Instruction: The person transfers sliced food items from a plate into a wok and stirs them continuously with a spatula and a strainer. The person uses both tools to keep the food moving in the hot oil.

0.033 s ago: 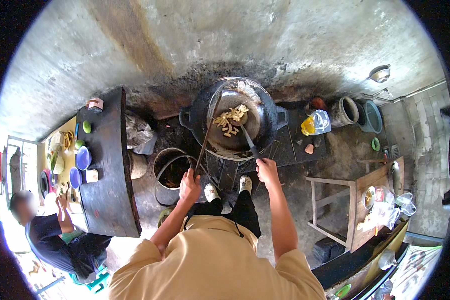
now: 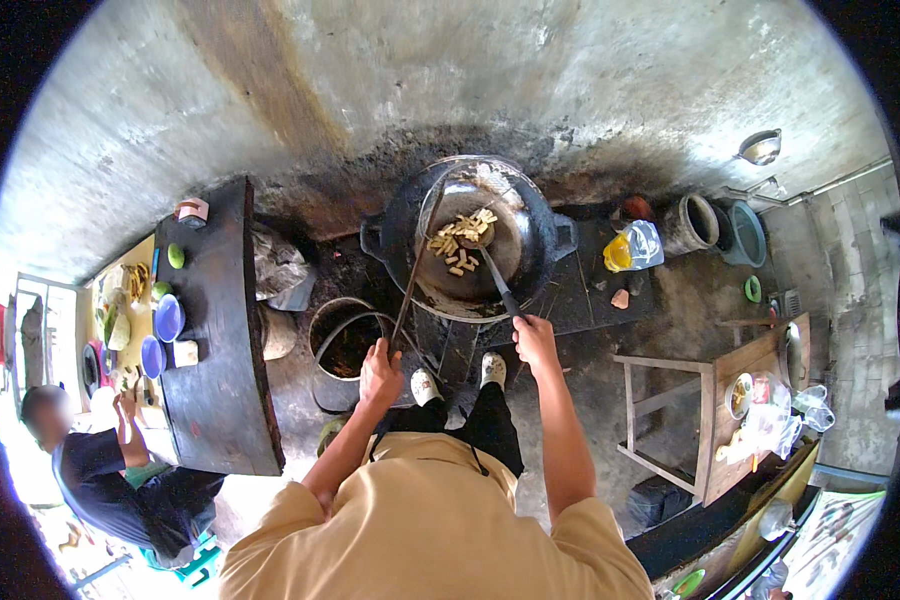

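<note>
From my end I see a blackened wok (image 2: 518, 240), pale-yellow food pieces (image 2: 446, 243), a tan shirt (image 2: 440, 520) — then two purple bowls (image 2: 169, 317), a black worktop (image 2: 215, 370), a streaked grey wall (image 2: 450, 80)

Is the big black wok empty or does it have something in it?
Not empty: pale yellow pieces sit inside the wok, leaving much of its inner surface bare.

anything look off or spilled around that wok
I see no spill: the visible food pieces lie inside the wok. What stands out is the wall behind it: dark, soot-like staining low down and a brown streak to the left, unlike the grey around them.
</note>
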The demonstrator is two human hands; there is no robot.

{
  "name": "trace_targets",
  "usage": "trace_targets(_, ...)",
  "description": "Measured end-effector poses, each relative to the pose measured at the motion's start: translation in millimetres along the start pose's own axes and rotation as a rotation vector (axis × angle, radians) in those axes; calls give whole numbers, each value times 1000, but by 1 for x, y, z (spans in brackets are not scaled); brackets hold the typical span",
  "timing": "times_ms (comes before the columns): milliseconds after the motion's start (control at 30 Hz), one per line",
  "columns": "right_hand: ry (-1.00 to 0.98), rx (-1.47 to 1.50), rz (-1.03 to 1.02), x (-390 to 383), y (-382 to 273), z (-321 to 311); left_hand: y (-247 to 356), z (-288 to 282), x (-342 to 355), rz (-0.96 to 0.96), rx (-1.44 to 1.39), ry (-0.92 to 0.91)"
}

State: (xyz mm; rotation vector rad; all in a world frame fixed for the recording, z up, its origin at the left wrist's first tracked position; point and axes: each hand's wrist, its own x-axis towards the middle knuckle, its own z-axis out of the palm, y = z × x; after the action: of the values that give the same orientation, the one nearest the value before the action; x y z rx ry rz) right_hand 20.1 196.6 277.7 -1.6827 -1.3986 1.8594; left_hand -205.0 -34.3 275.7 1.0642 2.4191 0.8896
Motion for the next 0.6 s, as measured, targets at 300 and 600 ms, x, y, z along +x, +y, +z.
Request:
trace_targets(300,330,-822,-691,-73,7,-11,0,-36,-8,4,-15,21)
trace_targets(600,493,-1106,-689,-108,-27,-1,-3,-36,-4,-1,45,61)
